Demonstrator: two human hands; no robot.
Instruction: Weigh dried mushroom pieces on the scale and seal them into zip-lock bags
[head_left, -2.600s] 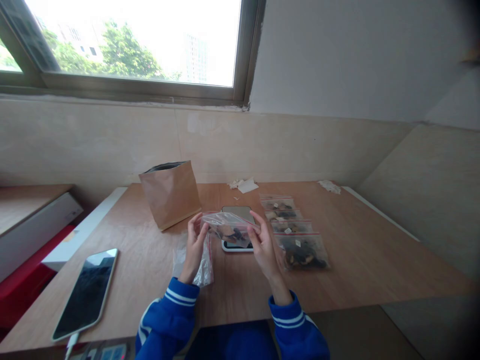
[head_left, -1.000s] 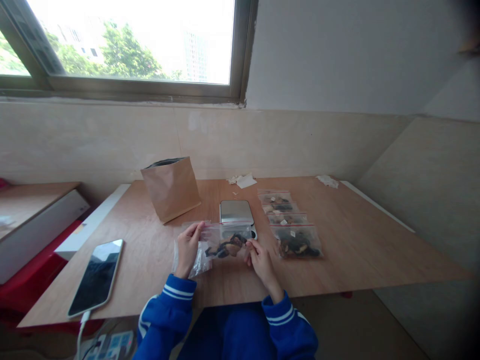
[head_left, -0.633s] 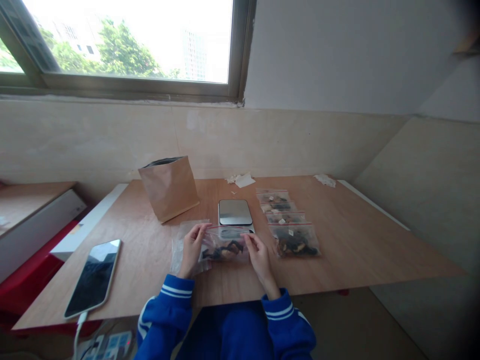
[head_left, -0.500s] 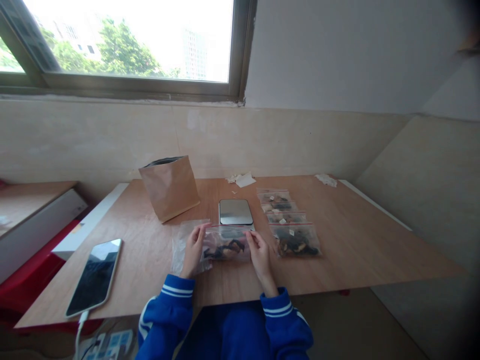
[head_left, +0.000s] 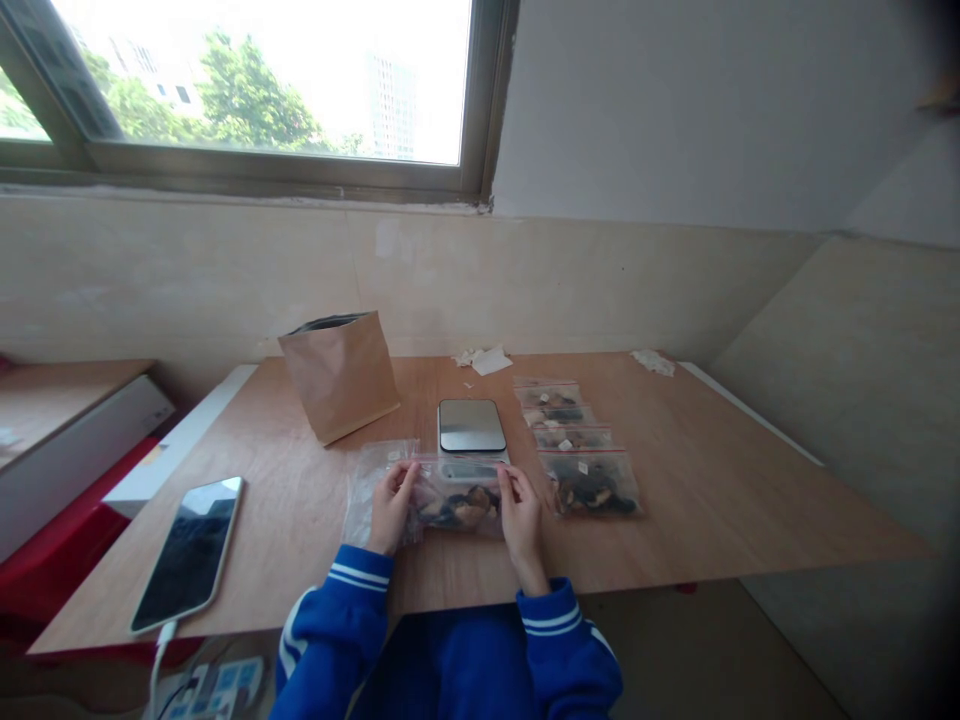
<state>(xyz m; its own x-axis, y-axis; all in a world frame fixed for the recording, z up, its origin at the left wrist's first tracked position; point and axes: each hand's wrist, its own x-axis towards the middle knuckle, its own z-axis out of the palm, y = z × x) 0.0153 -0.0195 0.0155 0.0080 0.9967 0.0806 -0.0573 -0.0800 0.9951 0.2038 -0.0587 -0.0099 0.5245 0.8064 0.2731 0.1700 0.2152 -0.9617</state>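
Observation:
A clear zip bag (head_left: 461, 508) with dark and tan dried pieces inside hangs between my two hands, just in front of a small silver scale (head_left: 472, 426). My left hand (head_left: 392, 505) pinches its upper left corner, and my right hand (head_left: 520, 517) pinches the upper right corner. Under and beside my left hand lie flat clear plastic bags (head_left: 361, 492). To the right of my right hand, several filled zip bags (head_left: 594, 483) overlap in a column, with small white squares on them.
An open brown paper bag (head_left: 341, 380) stands at the back left. A phone (head_left: 189, 555) with a white cable lies at the left front of the wooden table (head_left: 720, 500). White scraps (head_left: 491, 360) lie near the wall.
Both hands have moved slightly down with the bag. The dried pieces inside it have shifted and show more tan sides.

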